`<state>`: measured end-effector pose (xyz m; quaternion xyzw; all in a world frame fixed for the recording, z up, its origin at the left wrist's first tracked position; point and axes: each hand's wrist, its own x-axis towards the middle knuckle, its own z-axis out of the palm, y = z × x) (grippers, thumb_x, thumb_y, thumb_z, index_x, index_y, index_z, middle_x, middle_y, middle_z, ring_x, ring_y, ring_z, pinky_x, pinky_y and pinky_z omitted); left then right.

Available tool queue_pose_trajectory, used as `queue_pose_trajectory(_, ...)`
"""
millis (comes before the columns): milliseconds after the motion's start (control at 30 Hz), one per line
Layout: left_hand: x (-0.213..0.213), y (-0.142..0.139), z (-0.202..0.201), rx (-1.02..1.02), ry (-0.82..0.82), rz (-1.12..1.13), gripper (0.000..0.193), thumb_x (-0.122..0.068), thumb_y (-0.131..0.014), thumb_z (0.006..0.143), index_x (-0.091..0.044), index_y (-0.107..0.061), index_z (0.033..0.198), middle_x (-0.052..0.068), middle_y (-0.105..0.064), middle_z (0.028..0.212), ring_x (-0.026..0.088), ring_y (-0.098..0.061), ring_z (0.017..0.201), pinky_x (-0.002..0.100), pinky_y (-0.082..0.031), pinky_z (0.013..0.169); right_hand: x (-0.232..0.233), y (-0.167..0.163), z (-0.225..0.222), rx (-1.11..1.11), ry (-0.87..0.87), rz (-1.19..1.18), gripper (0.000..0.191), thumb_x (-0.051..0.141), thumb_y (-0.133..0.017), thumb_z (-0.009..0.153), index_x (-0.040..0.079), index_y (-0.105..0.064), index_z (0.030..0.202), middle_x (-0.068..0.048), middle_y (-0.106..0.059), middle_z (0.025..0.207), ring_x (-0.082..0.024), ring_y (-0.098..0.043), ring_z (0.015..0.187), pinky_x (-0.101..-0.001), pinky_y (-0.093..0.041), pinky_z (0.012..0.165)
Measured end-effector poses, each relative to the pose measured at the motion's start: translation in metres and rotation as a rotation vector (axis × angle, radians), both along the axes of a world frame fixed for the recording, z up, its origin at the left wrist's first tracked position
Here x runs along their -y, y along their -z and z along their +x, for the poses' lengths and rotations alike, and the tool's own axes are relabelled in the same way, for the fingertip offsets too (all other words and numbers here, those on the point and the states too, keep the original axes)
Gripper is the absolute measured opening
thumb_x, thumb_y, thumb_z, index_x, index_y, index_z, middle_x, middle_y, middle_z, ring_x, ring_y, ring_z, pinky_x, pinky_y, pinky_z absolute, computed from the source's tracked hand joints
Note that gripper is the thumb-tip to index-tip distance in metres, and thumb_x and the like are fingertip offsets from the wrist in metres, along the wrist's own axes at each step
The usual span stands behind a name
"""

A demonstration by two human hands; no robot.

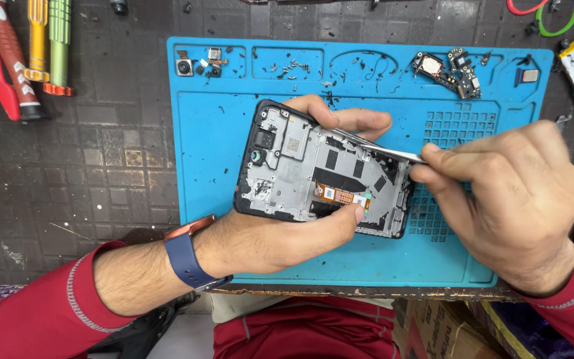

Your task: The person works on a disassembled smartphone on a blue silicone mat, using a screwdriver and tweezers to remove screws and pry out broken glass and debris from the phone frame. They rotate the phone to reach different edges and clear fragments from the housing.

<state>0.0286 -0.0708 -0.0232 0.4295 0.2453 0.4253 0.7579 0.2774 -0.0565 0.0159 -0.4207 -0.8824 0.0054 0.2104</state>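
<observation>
Hidden: the left hand (280, 236) covers the phone's (323, 169) near edge, and fingers wrap over its far edge, so both rims are partly out of sight. The tweezers' (393, 153) handle end vanishes inside the right hand (506, 199); where the tips touch down is hard to make out.
Phone: opened up, back off, silver frame inside a black rim, dark patches across the middle, a camera lens at the end away from the right hand. An orange flex strip (341, 195) lies just by the left thumb.
Place: phone sits on the blue mat (214, 139), about mid-mat.
Left grip: clamped around the phone, thumb on the near side, fingers on the far side.
Right grip: pinched shut on the tweezers, which slant over the phone's far corner.
Beyond the phone: small camera modules (197, 63), loose screws (290, 66) and a circuit board (453, 70) in the mat's far trays.
Off the mat: screwdrivers (31, 53) lie well past the lens end.
</observation>
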Motion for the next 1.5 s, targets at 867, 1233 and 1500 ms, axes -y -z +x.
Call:
queue_pose_trajectory(867, 0.0, 0.002, 0.001, -0.037, 0.028, -0.009, 0.06, 0.007, -0.067, 0.099, -0.012, -0.029, 0.14, 0.017, -0.047, 0.15, 0.018, -0.047, 0.137, 0.038, -0.046, 0.116, 0.0, -0.002, -0.005, 0.158, -0.076, -0.008, 0.026, 0.011, -0.081, 0.086, 0.003, -0.073, 0.109, -0.002, -0.051, 0.064, -0.023, -0.049, 0.057, -0.0377, -0.041, 0.054)
queue_pose_trajectory(1233, 0.0, 0.001, 0.0, -0.024, 0.026, -0.022, 0.058, 0.007, -0.068, 0.1, -0.012, -0.031, 0.14, 0.015, -0.049, 0.149, 0.018, -0.048, 0.139, 0.038, -0.045, 0.119, 0.002, 0.007, 0.003, -0.022, -0.025, -0.121, 0.033, 0.007, -0.088, 0.085, 0.003, -0.058, 0.1, -0.006, -0.069, 0.084, -0.023, -0.061, 0.072, -0.0344, -0.047, 0.063)
queue_pose_trajectory(1500, 0.0, 0.002, -0.001, -0.031, 0.022, -0.022, 0.058, 0.007, -0.069, 0.099, -0.012, -0.032, 0.14, 0.013, -0.049, 0.148, 0.017, -0.048, 0.137, 0.037, -0.046, 0.118, -0.002, -0.006, -0.004, 0.109, -0.04, 0.041, 0.022, 0.013, -0.082, 0.089, 0.005, -0.072, 0.107, -0.003, -0.06, 0.07, -0.023, -0.054, 0.063, -0.0362, -0.043, 0.057)
